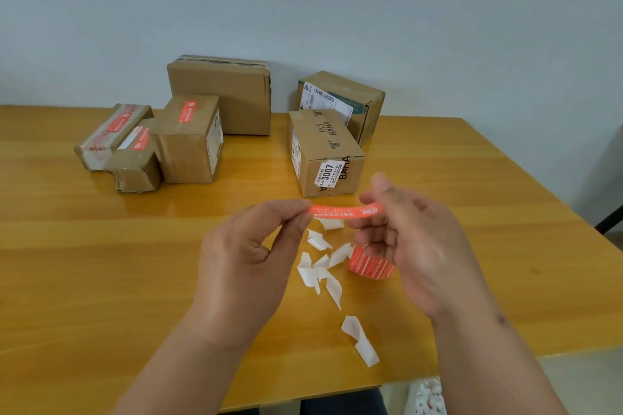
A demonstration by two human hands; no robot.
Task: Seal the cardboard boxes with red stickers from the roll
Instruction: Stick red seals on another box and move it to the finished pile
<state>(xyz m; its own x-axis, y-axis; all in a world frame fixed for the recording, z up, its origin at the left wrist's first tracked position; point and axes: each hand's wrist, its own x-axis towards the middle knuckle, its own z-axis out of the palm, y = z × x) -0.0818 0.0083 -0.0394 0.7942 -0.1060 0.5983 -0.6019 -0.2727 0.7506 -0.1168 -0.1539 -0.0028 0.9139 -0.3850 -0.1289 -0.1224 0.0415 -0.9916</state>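
A red sticker [344, 211] is stretched flat between my two hands above the wooden table [101, 263]. My left hand [249, 256] pinches its left end between thumb and forefinger. My right hand [408, 246] pinches the right end. The red sticker roll [369, 265] stands on the table just under my right hand, partly hidden by it. The nearest cardboard box [323, 152], printed "BAHA" and labelled 3007, sits right behind the sticker. On the left, three smaller boxes [188, 141] carry red stickers on top.
Several white backing scraps [323, 266] lie scattered between my hands and toward the front edge. A large plain box [222, 94] and a labelled box [344, 101] stand against the wall. The table's right edge [556, 199] runs diagonally.
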